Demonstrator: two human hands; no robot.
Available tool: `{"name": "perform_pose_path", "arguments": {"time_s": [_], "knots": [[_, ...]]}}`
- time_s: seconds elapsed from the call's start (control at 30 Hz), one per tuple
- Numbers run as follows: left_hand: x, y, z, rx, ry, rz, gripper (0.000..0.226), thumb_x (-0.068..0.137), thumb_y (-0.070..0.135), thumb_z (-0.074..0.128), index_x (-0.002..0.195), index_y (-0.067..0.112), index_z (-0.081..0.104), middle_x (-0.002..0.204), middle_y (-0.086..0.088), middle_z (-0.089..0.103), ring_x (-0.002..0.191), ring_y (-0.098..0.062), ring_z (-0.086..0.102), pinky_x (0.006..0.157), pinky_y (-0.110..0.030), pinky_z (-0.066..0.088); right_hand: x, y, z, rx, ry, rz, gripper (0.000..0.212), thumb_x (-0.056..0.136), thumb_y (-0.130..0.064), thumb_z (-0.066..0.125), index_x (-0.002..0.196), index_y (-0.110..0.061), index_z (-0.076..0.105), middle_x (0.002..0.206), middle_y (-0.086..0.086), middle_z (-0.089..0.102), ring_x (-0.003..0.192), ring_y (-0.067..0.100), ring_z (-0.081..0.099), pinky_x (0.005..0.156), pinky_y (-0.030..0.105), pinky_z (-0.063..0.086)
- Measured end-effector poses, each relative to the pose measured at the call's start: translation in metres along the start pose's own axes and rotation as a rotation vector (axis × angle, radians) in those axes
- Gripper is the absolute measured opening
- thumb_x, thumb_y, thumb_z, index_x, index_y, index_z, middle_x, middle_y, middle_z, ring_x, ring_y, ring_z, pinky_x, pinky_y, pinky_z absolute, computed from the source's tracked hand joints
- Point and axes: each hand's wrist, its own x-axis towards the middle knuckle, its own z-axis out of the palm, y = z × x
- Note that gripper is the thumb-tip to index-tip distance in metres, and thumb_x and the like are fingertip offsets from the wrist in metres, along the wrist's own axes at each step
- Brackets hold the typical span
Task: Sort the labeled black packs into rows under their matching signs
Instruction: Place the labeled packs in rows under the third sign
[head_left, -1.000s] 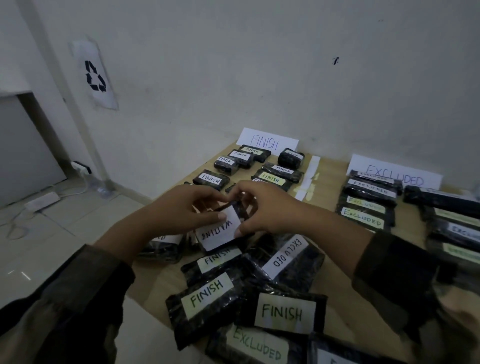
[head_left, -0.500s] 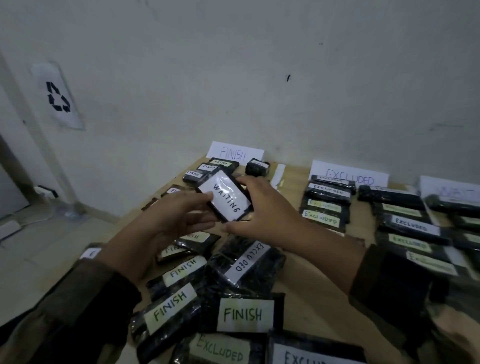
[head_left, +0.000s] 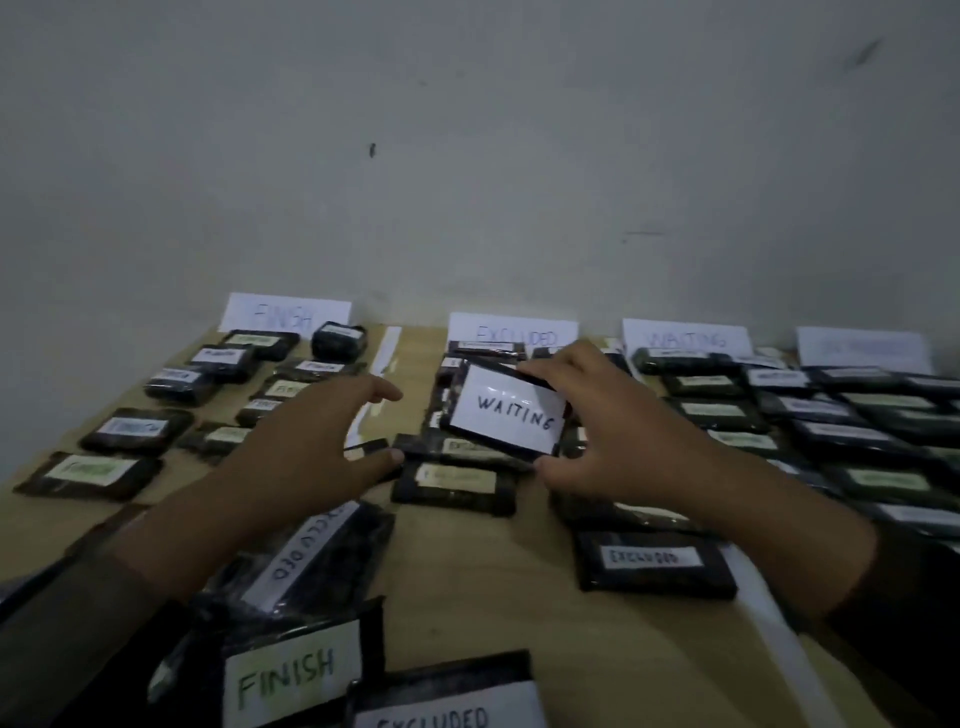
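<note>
A plain grey wall (head_left: 467, 156) backs a wooden table (head_left: 467, 571) where the FINISH sign (head_left: 285, 314), EXCLUDED sign (head_left: 511, 332) and WAITING sign (head_left: 685, 338) stand over rows of black packs (head_left: 717, 410). The right hand (head_left: 608, 436) pinches the WAITING pack (head_left: 506, 415) between thumb and fingers, raised above the EXCLUDED rows. The left hand (head_left: 322, 447) hangs spread, just beside the pack, not touching it

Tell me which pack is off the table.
The pack labelled WAITING, pinched in the right hand over the EXCLUDED rows. Every other pack lies unheld on the table.
</note>
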Motion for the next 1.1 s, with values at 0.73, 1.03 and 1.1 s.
{"name": "perform_pose_path", "arguments": {"time_s": [0.73, 1.03, 1.1], "knots": [[0.062, 0.174, 0.080, 0.026, -0.200, 0.659, 0.052, 0.083, 0.056, 0.053, 0.131, 0.036, 0.044, 0.130, 0.016, 0.050, 0.121, -0.005, 0.044, 0.096, -0.023, 0.036, -0.174, 0.137, -0.078, -0.042, -0.030, 0.325, 0.084, 0.066, -0.046, 0.072, 0.142, -0.038, 0.036, 0.118, -0.024, 0.040, 0.111, -0.005, 0.039, 0.087, 0.013, 0.040], [0.059, 0.208, 0.113, -0.019, -0.294, 0.712, 0.048, 0.085, 0.050, 0.057, 0.130, 0.039, 0.042, 0.125, 0.018, 0.049, 0.117, -0.004, 0.045, 0.095, -0.023, 0.039, -0.222, 0.135, -0.052, 0.023, -0.217, 0.317, 0.074, 0.071, -0.043, 0.065, 0.137, -0.046, 0.031, 0.126, -0.027, 0.037, 0.118, -0.010, 0.034, 0.095, 0.010, 0.032], [0.057, 0.212, 0.117, -0.017, -0.318, 0.712, 0.048, 0.085, 0.050, 0.057, 0.129, 0.040, 0.041, 0.126, 0.018, 0.048, 0.116, -0.004, 0.044, 0.095, -0.027, 0.042, -0.228, 0.131, -0.048, 0.023, -0.263, 0.316, 0.072, 0.076, -0.039, 0.068, 0.131, -0.054, 0.025, 0.127, -0.032, 0.033, 0.121, -0.010, 0.029, 0.097, 0.008, 0.025]]}}
